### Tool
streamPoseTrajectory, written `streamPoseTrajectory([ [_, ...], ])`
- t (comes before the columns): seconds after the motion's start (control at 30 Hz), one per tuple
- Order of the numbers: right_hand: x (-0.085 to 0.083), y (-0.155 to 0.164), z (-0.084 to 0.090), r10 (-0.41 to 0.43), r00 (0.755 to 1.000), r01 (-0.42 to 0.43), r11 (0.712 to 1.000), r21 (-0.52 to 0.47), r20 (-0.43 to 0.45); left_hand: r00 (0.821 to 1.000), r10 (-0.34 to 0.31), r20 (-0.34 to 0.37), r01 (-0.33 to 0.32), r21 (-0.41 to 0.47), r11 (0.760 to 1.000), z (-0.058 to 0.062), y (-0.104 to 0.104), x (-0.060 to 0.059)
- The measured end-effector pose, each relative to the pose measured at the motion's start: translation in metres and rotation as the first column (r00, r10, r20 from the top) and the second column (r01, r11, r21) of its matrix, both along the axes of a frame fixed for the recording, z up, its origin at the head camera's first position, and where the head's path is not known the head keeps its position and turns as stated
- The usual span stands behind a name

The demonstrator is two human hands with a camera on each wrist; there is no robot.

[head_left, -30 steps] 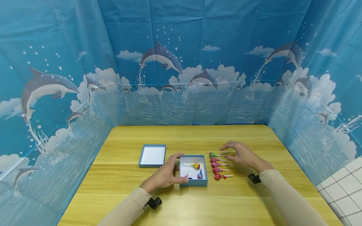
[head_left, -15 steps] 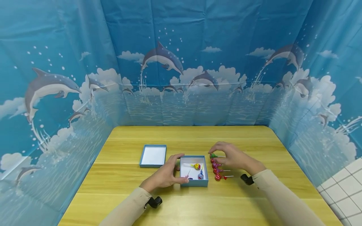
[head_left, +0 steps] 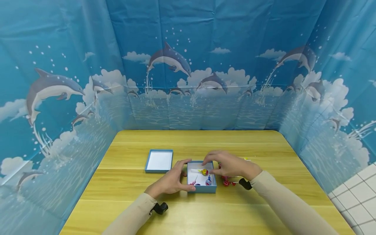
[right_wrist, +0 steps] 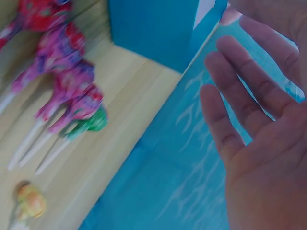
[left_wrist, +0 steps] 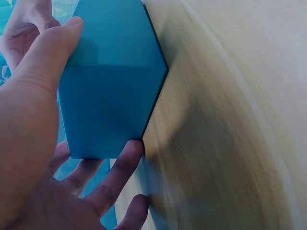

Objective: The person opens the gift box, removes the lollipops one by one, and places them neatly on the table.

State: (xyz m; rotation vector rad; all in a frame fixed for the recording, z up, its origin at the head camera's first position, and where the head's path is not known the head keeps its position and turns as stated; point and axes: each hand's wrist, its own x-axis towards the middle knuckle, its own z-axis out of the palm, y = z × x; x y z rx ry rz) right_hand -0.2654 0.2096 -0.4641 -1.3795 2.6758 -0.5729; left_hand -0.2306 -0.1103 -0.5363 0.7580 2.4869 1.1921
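Blue dolphin curtains (head_left: 188, 114) behind wood-grain table (head_left: 205, 212)

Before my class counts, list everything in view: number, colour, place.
Box: one, blue, white inside, mid-table.
Lid: one, same colours, left of box.
Lollipops in box: at least three; yellow, blue, pink; dark item mostly hidden.
Lollipop row: five, one green, others red to purple-pink, right of box.
Loose lollipop: one, yellow, right of row.
Table: one, yellow wood, underneath.
Curtain: count unclear, blue dolphin print, around table.
Tiles: several, white, right edge.
Wrist cameras: two, black, at cuffs.
Sleeves: two, beige, both arms.
Left hand: one, gripping box's left side.
Right hand: one, at box's right edge.
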Motion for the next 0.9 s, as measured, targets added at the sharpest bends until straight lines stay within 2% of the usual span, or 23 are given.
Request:
streamPoseTrajectory([
  [0.4, -0.010, -0.043, -0.004, 0.143, 0.982, -0.158, 0.979, 0.127, 0.122, 0.999, -0.033, 0.002, 0.033, 0.015, 0.999, -0.001, -0.003, -0.002],
  [0.67, -0.018, -0.064, -0.015, 0.176, 0.954, -0.215, 0.965, 0.147, 0.242, 0.999, -0.036, 0.000, 0.036, 0.019, 0.999, -0.004, -0.004, -0.002],
  [0.8, -0.021, -0.071, -0.021, 0.196, 0.945, -0.237, 0.962, 0.135, 0.263, 0.999, -0.031, -0.025, 0.031, 0.009, 0.999, -0.004, -0.004, -0.002],
  [0.9, -0.022, -0.074, -0.027, 0.190, 0.947, -0.232, 0.962, 0.145, 0.257, 0.999, -0.028, -0.035, 0.028, 0.002, 1.000, -0.003, -0.003, -0.002],
])
